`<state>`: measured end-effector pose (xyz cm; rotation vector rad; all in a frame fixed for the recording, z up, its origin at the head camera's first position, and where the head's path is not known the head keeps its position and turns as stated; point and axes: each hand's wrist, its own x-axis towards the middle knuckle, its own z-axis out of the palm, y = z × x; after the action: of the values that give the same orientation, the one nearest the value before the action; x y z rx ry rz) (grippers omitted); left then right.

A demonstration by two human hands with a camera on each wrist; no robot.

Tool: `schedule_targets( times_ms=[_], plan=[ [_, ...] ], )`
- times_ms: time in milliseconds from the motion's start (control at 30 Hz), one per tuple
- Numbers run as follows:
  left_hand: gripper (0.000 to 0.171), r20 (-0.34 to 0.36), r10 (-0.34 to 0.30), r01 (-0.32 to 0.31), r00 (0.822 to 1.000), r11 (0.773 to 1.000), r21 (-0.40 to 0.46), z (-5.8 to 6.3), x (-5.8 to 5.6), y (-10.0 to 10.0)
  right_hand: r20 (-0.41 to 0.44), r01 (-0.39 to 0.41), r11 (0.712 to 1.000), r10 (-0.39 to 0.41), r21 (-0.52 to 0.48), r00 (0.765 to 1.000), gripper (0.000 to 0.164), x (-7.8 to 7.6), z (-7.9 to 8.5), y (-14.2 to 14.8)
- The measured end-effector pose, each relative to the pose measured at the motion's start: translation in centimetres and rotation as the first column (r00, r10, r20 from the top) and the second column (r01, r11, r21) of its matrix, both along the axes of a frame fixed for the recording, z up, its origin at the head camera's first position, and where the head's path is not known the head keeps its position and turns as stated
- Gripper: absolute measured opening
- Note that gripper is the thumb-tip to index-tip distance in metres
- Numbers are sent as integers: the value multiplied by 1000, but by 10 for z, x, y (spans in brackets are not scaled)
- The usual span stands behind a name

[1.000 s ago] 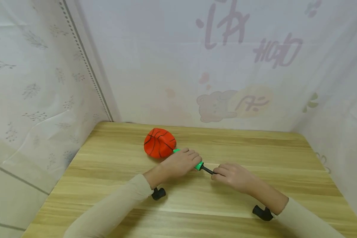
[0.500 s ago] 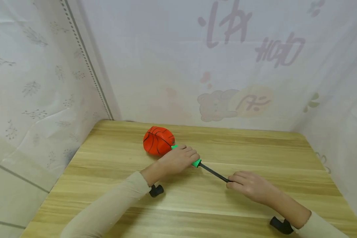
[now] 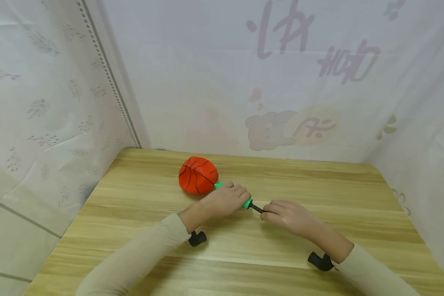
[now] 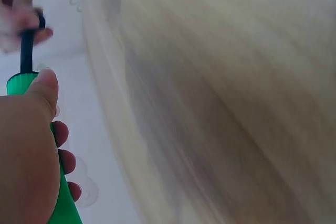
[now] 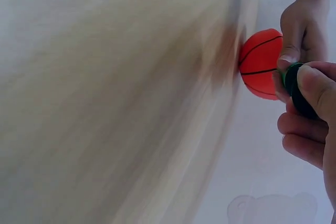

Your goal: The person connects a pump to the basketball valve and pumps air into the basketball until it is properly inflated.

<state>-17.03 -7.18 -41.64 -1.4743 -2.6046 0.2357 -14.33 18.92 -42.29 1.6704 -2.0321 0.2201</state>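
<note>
From the head, the left hand [image 3: 223, 200] wraps the green pump [image 3: 247, 203], and the right hand [image 3: 286, 218] holds the end of its black rod [image 3: 257, 208], with a short bit of rod between the 2 hands. The red ball [image 3: 197, 174], just past the left hand, has a dent; the pump's far end seems to meet it, but the joint is too small to see. It would help to hold the green part firm and slide the rod in a straight line, so the tip does not bend or pop out. Under the hands is a stripy wooden table [image 3: 318, 185]; beyond them hangs a pale cloth [image 3: 192, 82] with a bear and writing. From the left wrist, the thumb lies along the pump and the fingers curl around it, with the table a blur beside them. From the right wrist, the right hand grips a dark handle [image 5: 303, 100], and the ball sits beyond it, next to the left hand.
</note>
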Motion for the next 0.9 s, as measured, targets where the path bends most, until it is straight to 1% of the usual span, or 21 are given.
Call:
schedule_targets(
  times_ms=[133, 267, 400, 567, 633, 900],
  plan=[
    [28, 30, -4, 4, 1000, 1000, -10, -1, 2, 3, -28, -18, 1000, 19, 3, 999, 44, -9, 0, -12],
    [27, 31, -15, 15, 999, 1000, 11, -2, 0, 3, -34, -21, 1000, 21, 14, 999, 45, -10, 0, -13],
    [29, 26, -39, 38, 999, 999, 32, -2, -3, 3, -38, -13, 1000, 14, 25, 999, 46, -2, 1, -2],
    [31, 21, -44, 44, 999, 999, 6, -2, -4, 2, 7, -24, 999, 24, 29, 1000, 46, 11, 1, 16],
    [31, 23, -45, 45, 999, 999, 0, -2, -4, 1, 13, -24, 999, 24, 31, 1000, 46, 15, 1, 21],
    [32, 29, -27, 27, 999, 1000, 2, 0, -7, -6, -26, -30, 999, 30, 22, 999, 47, 23, 0, 35]
  ],
)
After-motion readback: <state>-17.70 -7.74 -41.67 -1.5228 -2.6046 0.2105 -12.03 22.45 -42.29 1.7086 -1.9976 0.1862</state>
